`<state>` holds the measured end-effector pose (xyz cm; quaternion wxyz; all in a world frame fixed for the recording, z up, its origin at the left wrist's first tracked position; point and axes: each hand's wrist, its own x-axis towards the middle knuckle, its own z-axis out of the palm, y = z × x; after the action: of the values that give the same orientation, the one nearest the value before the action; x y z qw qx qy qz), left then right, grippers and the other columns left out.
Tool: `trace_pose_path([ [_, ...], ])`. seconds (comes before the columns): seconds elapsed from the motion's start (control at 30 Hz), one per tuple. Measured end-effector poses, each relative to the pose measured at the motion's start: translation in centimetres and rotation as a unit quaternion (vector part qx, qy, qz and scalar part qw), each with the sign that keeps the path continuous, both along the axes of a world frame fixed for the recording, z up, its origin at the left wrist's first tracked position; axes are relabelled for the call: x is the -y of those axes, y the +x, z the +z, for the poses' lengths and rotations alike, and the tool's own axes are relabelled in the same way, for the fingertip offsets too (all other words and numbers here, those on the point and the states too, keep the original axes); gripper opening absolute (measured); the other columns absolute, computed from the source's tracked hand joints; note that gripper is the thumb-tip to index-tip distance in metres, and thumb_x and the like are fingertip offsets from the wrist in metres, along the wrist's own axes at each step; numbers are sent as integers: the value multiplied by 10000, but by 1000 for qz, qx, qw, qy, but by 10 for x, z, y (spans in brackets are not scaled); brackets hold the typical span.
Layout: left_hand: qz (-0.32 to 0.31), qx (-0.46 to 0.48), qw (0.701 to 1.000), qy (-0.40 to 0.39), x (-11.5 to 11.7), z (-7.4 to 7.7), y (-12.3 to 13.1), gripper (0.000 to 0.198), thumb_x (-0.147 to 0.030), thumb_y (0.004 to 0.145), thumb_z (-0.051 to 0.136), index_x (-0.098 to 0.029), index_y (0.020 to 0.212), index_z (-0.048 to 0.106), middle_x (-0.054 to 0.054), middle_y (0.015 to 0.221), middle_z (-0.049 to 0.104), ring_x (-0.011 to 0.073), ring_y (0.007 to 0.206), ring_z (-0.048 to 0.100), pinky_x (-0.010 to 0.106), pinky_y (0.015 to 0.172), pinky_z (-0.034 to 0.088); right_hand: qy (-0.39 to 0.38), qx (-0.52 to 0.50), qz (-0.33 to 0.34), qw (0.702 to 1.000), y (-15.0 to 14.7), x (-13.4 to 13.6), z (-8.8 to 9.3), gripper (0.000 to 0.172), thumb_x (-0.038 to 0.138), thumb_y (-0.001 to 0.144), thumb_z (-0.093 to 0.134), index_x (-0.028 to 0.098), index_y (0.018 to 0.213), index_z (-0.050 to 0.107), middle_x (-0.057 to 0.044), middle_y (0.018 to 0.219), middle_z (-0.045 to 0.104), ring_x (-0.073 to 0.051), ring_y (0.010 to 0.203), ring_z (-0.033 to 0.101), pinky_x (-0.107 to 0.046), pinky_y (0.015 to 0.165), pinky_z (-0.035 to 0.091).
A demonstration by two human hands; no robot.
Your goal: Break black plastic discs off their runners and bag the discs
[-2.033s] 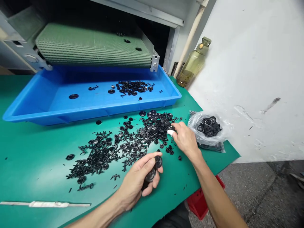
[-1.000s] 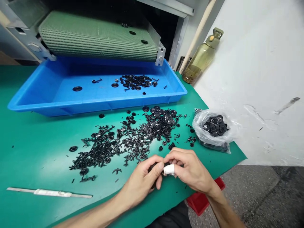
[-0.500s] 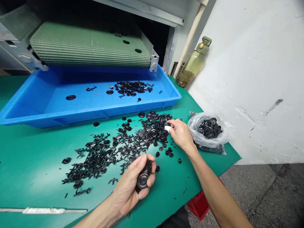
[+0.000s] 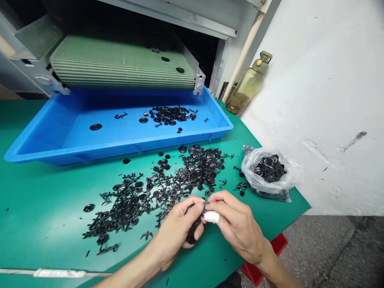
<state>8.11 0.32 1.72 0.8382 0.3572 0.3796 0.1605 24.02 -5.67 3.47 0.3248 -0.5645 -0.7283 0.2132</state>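
Observation:
My left hand (image 4: pixel 180 226) is closed around several round black plastic discs (image 4: pixel 193 232), held low over the green table. Against it, my right hand (image 4: pixel 237 222) pinches at the upper end of these discs; white tape wraps one of its fingers. What lies between the right fingertips is mostly hidden, though a small dark edge shows there. Beyond both hands spreads a pile of black plastic parts (image 4: pixel 168 184), with round discs mostly at its right end and small branched pieces on the left. A clear plastic bag (image 4: pixel 252 176) filled with similar black discs stands to the right.
A blue tray (image 4: pixel 111 150) with more black parts sits under the end of a green conveyor belt (image 4: pixel 120 60). An olive bottle (image 4: pixel 247 86) leans by the white wall. Below the table's right edge is a red bin (image 4: pixel 279 244). A white-wrapped rod (image 4: pixel 60 273) lies front left.
My right hand has drawn back from the pile to meet my left hand. The left hand has turned slightly, hiding the disc face that showed before. The camera view has shifted a little.

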Motion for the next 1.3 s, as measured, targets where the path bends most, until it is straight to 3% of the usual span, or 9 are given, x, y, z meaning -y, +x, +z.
trace_pose_path([
  [0.17, -65, -68, 966, 243, -4, -4, -4, 400, -509, 935, 444, -184, 708, 502, -53, 504, 459, 91, 494, 359, 207, 489, 286, -123, -27, 6, 992, 10, -13, 5, 315, 25, 816, 467, 215, 1009, 626, -9, 897, 574, -128, 755, 538, -252, 677, 447],
  [0.33, -83, -79, 942, 316, -9, -4, -5, 353, -462, 964, 407, -191, 767, 518, -61, 510, 437, 98, 494, 398, 222, 513, 303, -203, -204, -63, 956, 6, -23, -5, 107, 152, 820, 555, 177, 851, 655, 22, 687, 582, -95, 571, 531, -203, 517, 425],
  [0.43, -52, -60, 953, 293, -12, -4, -2, 328, -450, 962, 431, -187, 797, 536, -50, 518, 493, 91, 503, 422, 208, 523, 326, -231, -226, -108, 940, 9, -34, -10, 176, 267, 886, 490, 167, 898, 634, 42, 578, 554, -89, 450, 495, -197, 429, 393],
  [0.53, -17, -9, 986, 164, -17, -4, 1, 329, -486, 951, 441, -192, 838, 535, -38, 515, 543, 78, 438, 382, 179, 423, 282, -105, -62, -188, 974, 25, -59, -16, 262, 187, 875, 418, 182, 1013, 640, 24, 656, 594, -107, 511, 527, -231, 527, 425],
  [0.6, 18, 44, 997, 66, -20, -3, 2, 311, -502, 936, 464, -204, 867, 518, -20, 599, 599, 65, 406, 366, 156, 357, 237, -50, -5, -236, 970, 37, -79, -23, 290, 147, 807, 477, 176, 1045, 641, -4, 761, 597, -131, 608, 532, -273, 636, 432],
  [0.8, 138, 101, 983, -65, -26, -1, 3, 268, -431, 858, 633, -200, 822, 502, -30, 755, 583, 45, 442, 432, 121, 307, 311, -21, 8, -233, 972, 46, -99, -36, 178, 111, 756, 481, 195, 822, 622, -8, 785, 573, -147, 662, 532, -275, 665, 418],
  [0.9, 111, 76, 989, -61, -26, 1, 4, 197, -333, 839, 674, -201, 893, 537, -22, 816, 598, 48, 474, 461, 120, 312, 328, -23, -15, -215, 976, 39, -77, -27, 179, 132, 814, 459, 196, 902, 601, 0, 774, 596, -142, 650, 562, -257, 630, 435],
  [1.03, 51, 33, 998, 23, -23, 1, 7, 284, -411, 862, 631, -216, 1047, 542, -33, 746, 583, 62, 463, 452, 137, 323, 332, -87, -78, -117, 986, 21, -42, -9, 278, 115, 865, 431, 216, 1032, 630, -2, 894, 611, -90, 584, 567, -222, 573, 439],
  [1.3, -55, -77, 983, 155, -19, -6, 5, 427, -595, 898, 449, -192, 773, 516, -62, 463, 477, 75, 389, 356, 171, 364, 270, -100, -73, -66, 990, 5, -24, 0, 299, 112, 908, 415, 217, 1062, 649, -9, 856, 572, -97, 624, 547, -223, 582, 417],
])
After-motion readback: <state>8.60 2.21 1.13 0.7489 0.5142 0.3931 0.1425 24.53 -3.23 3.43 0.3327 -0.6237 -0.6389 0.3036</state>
